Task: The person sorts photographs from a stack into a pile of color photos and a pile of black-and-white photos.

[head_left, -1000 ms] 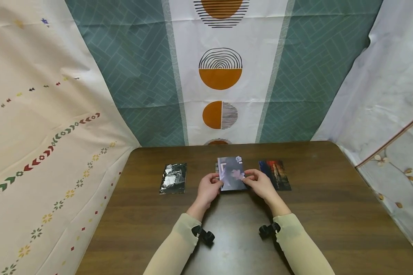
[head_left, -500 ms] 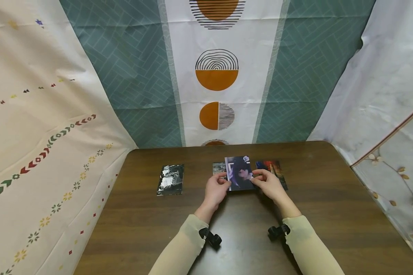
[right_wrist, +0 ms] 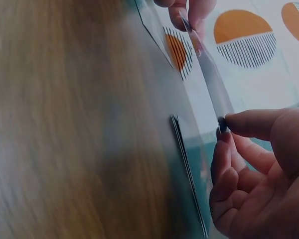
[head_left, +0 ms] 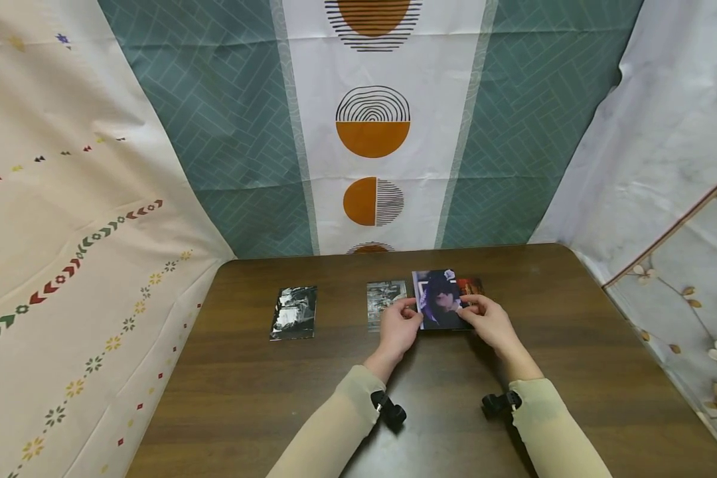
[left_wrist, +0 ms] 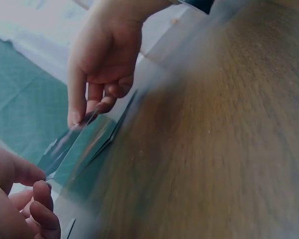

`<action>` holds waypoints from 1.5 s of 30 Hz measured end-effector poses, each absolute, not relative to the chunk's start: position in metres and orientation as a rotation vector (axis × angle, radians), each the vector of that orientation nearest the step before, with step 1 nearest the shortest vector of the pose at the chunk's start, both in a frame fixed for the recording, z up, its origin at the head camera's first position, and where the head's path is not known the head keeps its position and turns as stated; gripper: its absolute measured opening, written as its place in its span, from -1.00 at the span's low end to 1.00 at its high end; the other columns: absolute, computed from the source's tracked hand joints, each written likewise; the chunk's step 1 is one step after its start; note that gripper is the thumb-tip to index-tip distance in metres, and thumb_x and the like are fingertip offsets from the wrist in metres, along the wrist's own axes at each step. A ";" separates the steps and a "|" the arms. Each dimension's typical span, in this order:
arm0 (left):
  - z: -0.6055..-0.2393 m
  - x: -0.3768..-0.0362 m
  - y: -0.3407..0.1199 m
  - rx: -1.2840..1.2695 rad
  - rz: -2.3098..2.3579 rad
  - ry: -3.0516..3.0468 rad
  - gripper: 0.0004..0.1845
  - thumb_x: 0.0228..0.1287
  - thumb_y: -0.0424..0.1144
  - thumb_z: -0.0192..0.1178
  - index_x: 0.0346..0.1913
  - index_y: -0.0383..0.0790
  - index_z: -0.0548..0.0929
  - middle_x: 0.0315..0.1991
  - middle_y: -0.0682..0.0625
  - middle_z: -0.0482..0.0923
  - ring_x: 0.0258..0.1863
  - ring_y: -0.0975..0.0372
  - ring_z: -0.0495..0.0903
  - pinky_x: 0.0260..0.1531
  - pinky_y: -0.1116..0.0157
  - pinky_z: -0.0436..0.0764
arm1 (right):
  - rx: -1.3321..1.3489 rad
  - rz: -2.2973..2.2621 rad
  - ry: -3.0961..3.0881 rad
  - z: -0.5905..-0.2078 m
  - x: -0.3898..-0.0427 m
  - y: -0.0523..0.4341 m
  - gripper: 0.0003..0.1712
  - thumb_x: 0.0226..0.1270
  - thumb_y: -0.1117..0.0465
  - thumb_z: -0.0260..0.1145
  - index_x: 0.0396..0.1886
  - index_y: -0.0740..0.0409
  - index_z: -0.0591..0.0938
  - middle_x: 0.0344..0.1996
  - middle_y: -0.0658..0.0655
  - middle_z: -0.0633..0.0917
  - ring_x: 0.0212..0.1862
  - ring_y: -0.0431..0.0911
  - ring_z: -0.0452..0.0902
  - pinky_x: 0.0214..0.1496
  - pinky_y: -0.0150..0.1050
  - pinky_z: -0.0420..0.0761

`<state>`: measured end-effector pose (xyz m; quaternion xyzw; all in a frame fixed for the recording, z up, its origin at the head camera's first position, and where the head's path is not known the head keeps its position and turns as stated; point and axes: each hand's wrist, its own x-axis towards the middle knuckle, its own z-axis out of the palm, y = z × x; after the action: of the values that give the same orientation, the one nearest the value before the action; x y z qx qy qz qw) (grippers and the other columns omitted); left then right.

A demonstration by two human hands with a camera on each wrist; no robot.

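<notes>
A purple-toned photo card (head_left: pixel 436 302), printed with a dark-haired figure, is held by its two sides, raised off the table. My left hand (head_left: pixel 399 328) pinches its left edge between thumb and fingers. At the opposite edge my right hand (head_left: pixel 491 323) pinches it the same way. From the right wrist the card (right_wrist: pixel 212 82) shows nearly edge-on, apart from the tabletop. Behind it in the head view is a dark card with red and orange (head_left: pixel 471 287), mostly hidden. A grey picture card (head_left: pixel 382 297) lies just left of the held one, partly behind my left hand.
A glossy black-and-white card (head_left: pixel 293 313) lies farther left on the brown wooden table (head_left: pixel 263 405). Patterned cloth (head_left: pixel 247 153) hangs behind the table's back edge, with more cloth at both sides. Black wrist cameras (head_left: pixel 390 411) sit at both cuffs.
Both hands have carried the purple photo card to the right. It was in front of the grey card, which now shows, and now covers most of the red and orange card.
</notes>
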<state>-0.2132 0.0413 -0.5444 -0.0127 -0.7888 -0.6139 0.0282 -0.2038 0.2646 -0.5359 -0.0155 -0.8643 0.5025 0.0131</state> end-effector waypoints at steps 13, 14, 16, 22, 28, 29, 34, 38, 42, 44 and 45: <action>-0.545 -0.220 0.078 -0.138 -1.816 -2.568 -0.52 0.24 -0.44 0.34 0.25 -0.28 0.76 -0.44 0.18 0.57 -0.43 0.41 0.48 -0.27 0.36 0.52 | -0.173 1.457 -2.705 -0.535 -0.200 0.290 -0.47 0.57 0.17 0.35 0.39 0.35 0.58 0.06 0.40 0.74 -0.02 0.12 0.58 -0.18 -0.23 0.55; -0.545 -0.220 0.080 -0.138 -1.808 -2.576 -0.52 0.23 -0.44 0.33 0.25 -0.28 0.76 -0.44 0.19 0.56 -0.43 0.42 0.47 -0.27 0.36 0.51 | -0.178 1.449 -2.706 -0.535 -0.200 0.291 -0.47 0.57 0.17 0.35 0.39 0.34 0.59 0.06 0.40 0.74 -0.02 0.13 0.58 -0.17 -0.23 0.54; -0.546 -0.220 0.085 -0.138 -1.793 -2.582 -0.50 0.20 -0.46 0.31 0.26 -0.29 0.75 -0.45 0.18 0.56 -0.44 0.42 0.47 -0.29 0.37 0.51 | -0.182 1.425 -2.716 -0.536 -0.199 0.294 -0.47 0.57 0.16 0.35 0.39 0.35 0.59 0.05 0.40 0.73 -0.02 0.15 0.58 -0.16 -0.22 0.54; -0.548 -0.218 0.095 -0.111 -1.726 -2.619 -0.49 0.17 -0.44 0.30 0.24 -0.27 0.77 -0.49 0.22 0.52 -0.44 0.42 0.46 -0.30 0.39 0.50 | -0.216 1.374 -2.745 -0.537 -0.198 0.299 -0.44 0.56 0.16 0.34 0.42 0.34 0.57 0.09 0.41 0.70 0.09 0.22 0.57 0.05 -0.03 0.49; -0.545 -0.218 0.101 -0.133 -1.608 -2.702 -0.48 0.20 -0.38 0.30 0.27 -0.20 0.76 -0.49 0.23 0.53 -0.39 0.39 0.49 -0.28 0.37 0.52 | -0.266 1.339 -2.746 -0.539 -0.198 0.303 -0.43 0.54 0.14 0.34 0.43 0.32 0.58 0.09 0.38 0.71 0.14 0.22 0.56 0.17 0.08 0.45; -0.545 -0.218 0.102 -0.135 -1.583 -2.725 -0.48 0.21 -0.37 0.30 0.28 -0.18 0.76 -0.48 0.24 0.54 -0.39 0.39 0.50 -0.29 0.36 0.52 | -0.271 1.335 -2.747 -0.540 -0.198 0.303 -0.43 0.53 0.14 0.34 0.42 0.32 0.58 0.08 0.37 0.71 0.13 0.21 0.56 0.16 0.07 0.45; -0.547 -0.222 0.104 -0.151 -1.474 -2.826 -0.45 0.22 -0.30 0.31 0.32 -0.07 0.75 -0.47 0.27 0.57 -0.41 0.39 0.55 -0.33 0.33 0.54 | -0.286 1.332 -2.755 -0.543 -0.198 0.306 -0.43 0.54 0.14 0.35 0.41 0.33 0.59 0.03 0.34 0.71 0.09 0.20 0.55 0.17 0.08 0.44; -0.548 -0.225 0.105 -0.177 -1.414 -2.877 -0.45 0.25 -0.26 0.32 0.35 -0.06 0.73 -0.47 0.29 0.58 -0.39 0.37 0.57 -0.34 0.31 0.54 | -0.285 1.345 -2.760 -0.544 -0.197 0.308 -0.43 0.55 0.14 0.35 0.41 0.35 0.57 0.04 0.36 0.69 0.10 0.23 0.53 0.20 0.14 0.41; -0.547 -0.225 0.105 -0.204 -1.375 -2.906 -0.45 0.28 -0.25 0.33 0.36 -0.07 0.72 -0.46 0.29 0.58 -0.39 0.37 0.58 -0.34 0.31 0.54 | -0.270 1.300 -2.786 -0.545 -0.198 0.309 -0.44 0.55 0.14 0.35 0.41 0.34 0.59 -0.01 0.31 0.70 0.07 0.20 0.55 0.17 0.10 0.42; -0.546 -0.225 0.104 -0.223 -1.365 -2.906 -0.45 0.27 -0.25 0.32 0.36 -0.09 0.72 -0.46 0.29 0.59 -0.39 0.37 0.58 -0.33 0.32 0.55 | -0.262 1.277 -2.799 -0.545 -0.198 0.308 -0.45 0.55 0.14 0.35 0.40 0.33 0.59 -0.03 0.28 0.70 0.05 0.18 0.55 0.15 0.08 0.42; -0.546 -0.225 0.103 -0.237 -1.362 -2.904 -0.45 0.27 -0.25 0.32 0.36 -0.10 0.72 -0.46 0.29 0.59 -0.39 0.37 0.58 -0.32 0.32 0.56 | -0.261 1.269 -2.804 -0.545 -0.199 0.308 -0.45 0.55 0.14 0.35 0.40 0.32 0.59 -0.04 0.27 0.70 0.05 0.18 0.55 0.14 0.07 0.43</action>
<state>-0.2253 0.1033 -0.5458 -0.0736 -0.9022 -0.4233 -0.0372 -0.1985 0.3080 -0.5446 -0.0844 -0.9075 0.4106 0.0265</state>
